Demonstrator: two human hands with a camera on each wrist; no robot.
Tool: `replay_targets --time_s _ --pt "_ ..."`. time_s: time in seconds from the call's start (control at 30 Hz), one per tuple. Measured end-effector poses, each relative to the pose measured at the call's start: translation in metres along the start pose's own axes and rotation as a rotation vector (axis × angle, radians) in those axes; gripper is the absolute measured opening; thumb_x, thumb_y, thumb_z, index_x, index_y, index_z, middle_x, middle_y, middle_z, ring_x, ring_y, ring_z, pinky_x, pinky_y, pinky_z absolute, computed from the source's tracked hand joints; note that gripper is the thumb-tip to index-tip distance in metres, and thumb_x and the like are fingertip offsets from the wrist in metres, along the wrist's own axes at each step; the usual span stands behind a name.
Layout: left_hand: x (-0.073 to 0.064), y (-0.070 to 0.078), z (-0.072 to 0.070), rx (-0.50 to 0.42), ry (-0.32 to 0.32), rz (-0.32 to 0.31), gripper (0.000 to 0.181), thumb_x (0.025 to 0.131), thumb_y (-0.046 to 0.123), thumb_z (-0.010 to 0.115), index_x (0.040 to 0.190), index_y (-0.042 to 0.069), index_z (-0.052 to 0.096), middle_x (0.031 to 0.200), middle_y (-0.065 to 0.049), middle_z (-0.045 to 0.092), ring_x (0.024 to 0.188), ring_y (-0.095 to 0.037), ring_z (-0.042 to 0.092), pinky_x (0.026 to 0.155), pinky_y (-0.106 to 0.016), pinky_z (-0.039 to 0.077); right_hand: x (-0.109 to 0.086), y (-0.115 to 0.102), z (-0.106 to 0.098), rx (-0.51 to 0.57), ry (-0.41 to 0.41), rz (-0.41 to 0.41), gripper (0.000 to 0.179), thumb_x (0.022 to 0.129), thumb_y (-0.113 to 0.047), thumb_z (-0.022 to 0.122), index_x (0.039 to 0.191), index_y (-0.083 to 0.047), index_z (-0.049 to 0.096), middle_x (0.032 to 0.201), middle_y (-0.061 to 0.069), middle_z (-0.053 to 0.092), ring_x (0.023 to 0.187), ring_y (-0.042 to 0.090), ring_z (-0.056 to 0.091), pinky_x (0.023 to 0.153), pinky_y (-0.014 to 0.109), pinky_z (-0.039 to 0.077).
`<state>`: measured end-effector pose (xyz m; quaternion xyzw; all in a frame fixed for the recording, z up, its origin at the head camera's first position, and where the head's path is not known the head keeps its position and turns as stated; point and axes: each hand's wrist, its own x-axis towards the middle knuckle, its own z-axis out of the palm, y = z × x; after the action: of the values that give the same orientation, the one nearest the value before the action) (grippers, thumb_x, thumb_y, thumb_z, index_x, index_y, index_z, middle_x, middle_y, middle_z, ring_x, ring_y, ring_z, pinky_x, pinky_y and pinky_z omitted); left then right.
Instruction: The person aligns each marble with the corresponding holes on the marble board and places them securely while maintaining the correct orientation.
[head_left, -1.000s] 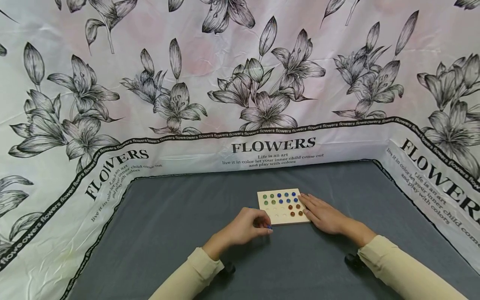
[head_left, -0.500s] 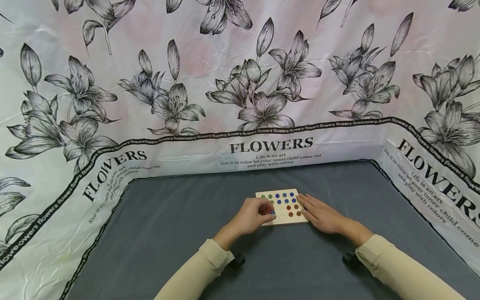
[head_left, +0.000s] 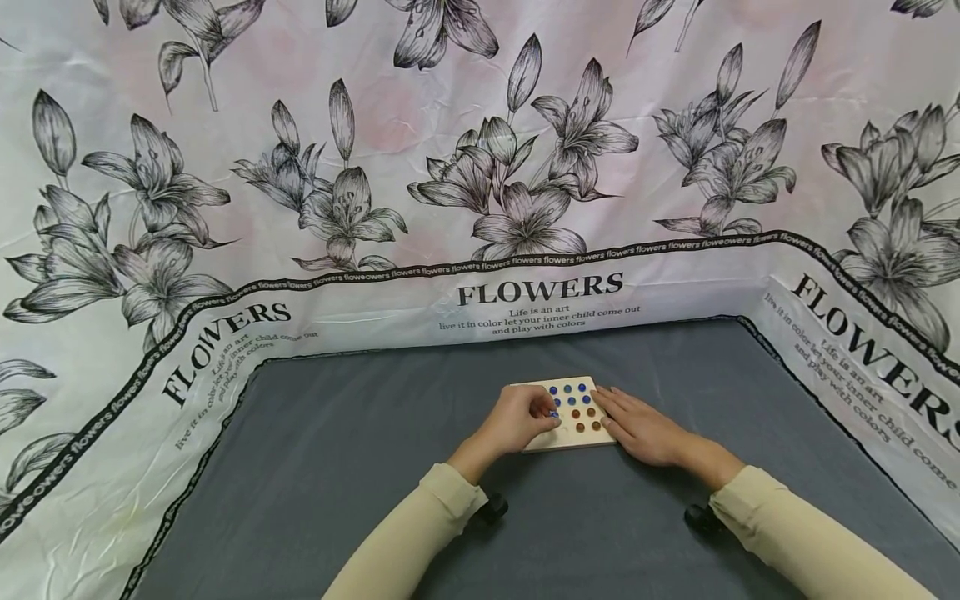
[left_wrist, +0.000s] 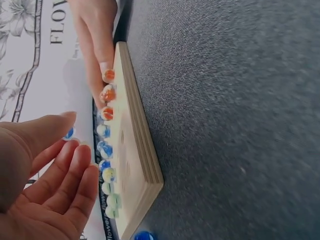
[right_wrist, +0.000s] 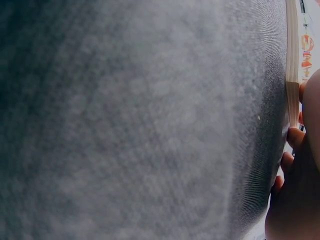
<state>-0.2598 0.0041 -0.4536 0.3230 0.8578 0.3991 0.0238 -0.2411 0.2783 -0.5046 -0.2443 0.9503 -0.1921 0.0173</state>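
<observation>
A pale wooden board (head_left: 542,442) with shallow round dimples lies on the dark cloth. Between the thumb and fingers of my left hand (head_left: 510,421) a blue marble (left_wrist: 69,133) is pinched, held over the left half of the board. Blue marbles (head_left: 568,389) sit in the back rows, with orange-brown marbles (head_left: 580,427) at the front right. The left wrist view also shows green marbles (left_wrist: 111,201), which the left hand hides from the head view. My right hand (head_left: 645,427) rests with extended fingers along the board's right edge.
Another blue marble (left_wrist: 144,235) lies on the cloth beside the board's left end. The grey cloth (head_left: 337,467) spreads around the board. A white flower-printed sheet (head_left: 360,317) rises behind and along the sides.
My left hand has moved right and slightly away from me, carrying the blue marble from the board's front left corner to over its dimples. The right hand stays in place.
</observation>
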Motion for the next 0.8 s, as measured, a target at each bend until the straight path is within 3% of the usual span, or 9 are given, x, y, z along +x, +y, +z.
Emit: replay_targets --time_s 0.43,0.6,0.8 --pt "0.022 0.001 0.012 0.135 -0.027 -0.174 0.009 0.092 0.012 0.078 0.097 0.007 0.073 0.078 0.003 0.060 0.068 -0.007 0.054 0.062 -0.022 0.045 0.003 0.001 -0.002 -0.001 -0.003 -0.012 0.057 0.112 -0.034 0.038 0.161 -0.006 0.030 0.166 0.017 0.028 0.152 0.042 0.023 0.120 0.058 0.022" --pt "0.024 -0.001 0.015 0.135 -0.011 -0.190 0.008 0.091 0.011 0.078 0.096 0.007 0.074 0.077 0.003 0.059 0.067 -0.009 0.052 0.061 -0.022 0.044 0.003 0.001 -0.003 0.004 -0.003 -0.011 0.056 0.112 -0.034 0.039 0.161 -0.006 0.030 0.166 0.017 0.029 0.152 0.042 0.023 0.120 0.058 0.022" --pt "0.024 -0.004 0.019 0.121 0.005 -0.161 0.006 0.090 0.008 0.077 0.095 0.005 0.074 0.074 0.003 0.058 0.065 -0.007 0.051 0.060 -0.021 0.042 0.003 0.002 -0.003 0.006 -0.005 -0.012 0.056 0.112 -0.033 0.039 0.160 -0.005 0.031 0.165 0.017 0.029 0.152 0.042 0.024 0.120 0.058 0.022"
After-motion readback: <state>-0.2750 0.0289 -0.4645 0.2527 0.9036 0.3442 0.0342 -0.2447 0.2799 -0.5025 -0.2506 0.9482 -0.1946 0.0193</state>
